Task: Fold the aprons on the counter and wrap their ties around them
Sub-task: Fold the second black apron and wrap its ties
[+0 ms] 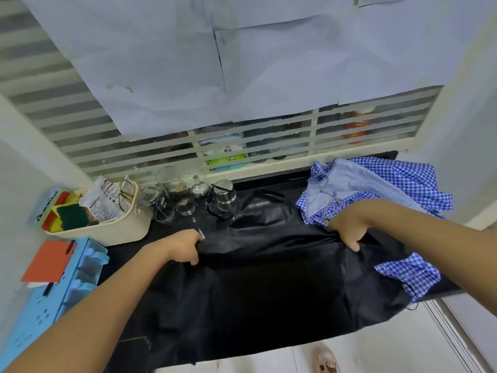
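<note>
Lighting soft, diffuse, fairly bright; no hard shadows. Black apron crushed to near-black at low centre, folds lost; faint sheen on its far part. Whole frame slightly soft. Wide-angle bowing at edges: louvred window slats curve.

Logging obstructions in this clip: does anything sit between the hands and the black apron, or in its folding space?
Nothing sits between them: the left hand and right hand both grip the black apron. The blue checked cloth overlaps its right side, and glass jars stand close by its far left edge.
</note>
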A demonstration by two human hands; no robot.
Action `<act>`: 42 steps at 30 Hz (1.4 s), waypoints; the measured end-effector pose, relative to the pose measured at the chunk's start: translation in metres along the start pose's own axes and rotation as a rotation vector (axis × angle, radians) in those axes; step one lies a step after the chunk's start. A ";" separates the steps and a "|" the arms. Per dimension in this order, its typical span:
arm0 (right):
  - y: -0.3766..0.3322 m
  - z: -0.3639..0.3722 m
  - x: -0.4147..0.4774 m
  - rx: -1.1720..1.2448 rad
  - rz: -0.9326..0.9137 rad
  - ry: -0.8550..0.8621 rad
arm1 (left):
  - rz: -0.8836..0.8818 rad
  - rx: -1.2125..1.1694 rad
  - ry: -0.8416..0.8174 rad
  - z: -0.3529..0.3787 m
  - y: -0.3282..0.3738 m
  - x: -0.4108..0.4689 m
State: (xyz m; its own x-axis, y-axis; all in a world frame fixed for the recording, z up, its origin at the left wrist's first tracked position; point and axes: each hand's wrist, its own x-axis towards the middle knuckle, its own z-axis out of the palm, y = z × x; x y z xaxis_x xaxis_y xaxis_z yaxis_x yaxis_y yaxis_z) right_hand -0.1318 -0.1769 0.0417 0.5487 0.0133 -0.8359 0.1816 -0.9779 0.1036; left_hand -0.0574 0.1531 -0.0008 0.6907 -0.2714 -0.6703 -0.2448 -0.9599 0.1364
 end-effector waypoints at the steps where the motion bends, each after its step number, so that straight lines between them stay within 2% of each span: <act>1: 0.004 0.000 0.001 0.019 -0.001 0.010 | -0.002 0.040 0.064 -0.002 -0.001 0.002; 4: 0.013 -0.005 0.005 0.086 -0.028 0.001 | -0.041 0.173 0.142 -0.005 -0.010 0.011; 6: 0.018 -0.011 0.007 0.126 -0.040 -0.035 | -0.074 0.225 0.089 -0.009 -0.014 0.014; 8: 0.026 -0.021 0.012 0.110 -0.026 -0.017 | -0.145 0.320 -0.118 -0.016 -0.014 0.016; 10: 0.035 -0.031 0.018 0.033 0.019 0.054 | -0.226 0.295 -0.398 -0.023 -0.012 0.021; 12: 0.044 -0.042 0.025 -0.014 0.083 0.088 | -0.239 0.287 -0.506 -0.029 -0.010 0.029; 14: 0.050 -0.049 0.034 -0.040 0.142 0.083 | -0.280 0.332 -0.405 -0.031 -0.011 0.035; 17: 0.056 -0.057 0.057 -0.061 0.202 0.127 | -0.359 0.286 -0.068 -0.029 -0.020 0.055; 18: 0.059 -0.056 0.069 -0.046 0.230 0.156 | -0.369 0.282 -0.023 -0.029 -0.021 0.061; 22: 0.063 -0.054 0.108 -0.013 0.300 0.220 | -0.352 0.203 -0.098 -0.019 -0.008 0.088; 28: 0.057 -0.041 0.151 0.193 0.243 0.413 | -0.144 -0.293 0.153 -0.005 0.018 0.122; 31: 0.054 -0.042 0.168 0.366 0.131 0.596 | -0.156 -0.485 0.258 -0.012 0.033 0.138; 34: 0.044 -0.045 0.185 0.579 0.023 0.689 | -0.217 -0.567 0.264 -0.015 0.041 0.153; 37: 0.034 -0.047 0.205 0.742 -0.049 0.697 | -0.281 -0.586 0.198 -0.012 0.041 0.170; 42: 0.023 -0.044 0.239 0.962 -0.033 0.467 | -0.372 -0.631 0.141 -0.006 0.032 0.193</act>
State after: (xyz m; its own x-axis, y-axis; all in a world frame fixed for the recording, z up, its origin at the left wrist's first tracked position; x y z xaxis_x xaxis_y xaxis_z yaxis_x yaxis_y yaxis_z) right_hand 0.0398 -0.1868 -0.1323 0.8505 -0.0785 -0.5201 -0.4062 -0.7262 -0.5546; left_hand 0.0725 0.0697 -0.1215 0.7427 0.1134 -0.6600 0.4300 -0.8363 0.3402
